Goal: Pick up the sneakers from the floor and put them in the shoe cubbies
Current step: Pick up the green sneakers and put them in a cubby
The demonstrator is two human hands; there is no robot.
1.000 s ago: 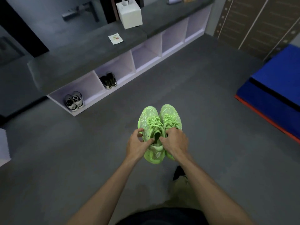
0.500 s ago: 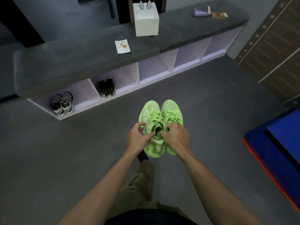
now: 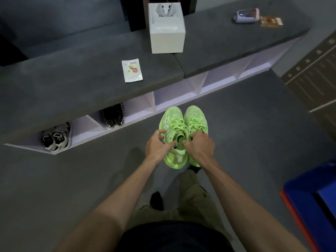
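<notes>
since the earlier frame the bench and its shoe cubbies (image 3: 174, 99) are sitting closer and larger in view, and the green sneakers (image 3: 182, 131) are now hanging just before the cubby front, toes pointing at it. left hand (image 3: 158, 146) is pinching the collar of the left sneaker, thumb tip inside the opening; right hand (image 3: 199, 147) is gripping the collar of the right sneaker, fingers curled over its laces. both sneakers are being held side by side, touching, off the grey floor (image 3: 54, 179). black shoes (image 3: 113, 115) are sitting in the second cubby from the left end, white-and-black shoes (image 3: 57, 137) in the leftmost one. on the bench top (image 3: 72, 75), a tissue box (image 3: 166, 31) is standing near the back edge, a small packet (image 3: 132, 70) lying near the front edge, and a pale pouch (image 3: 246, 15) lying toward the right end.
</notes>
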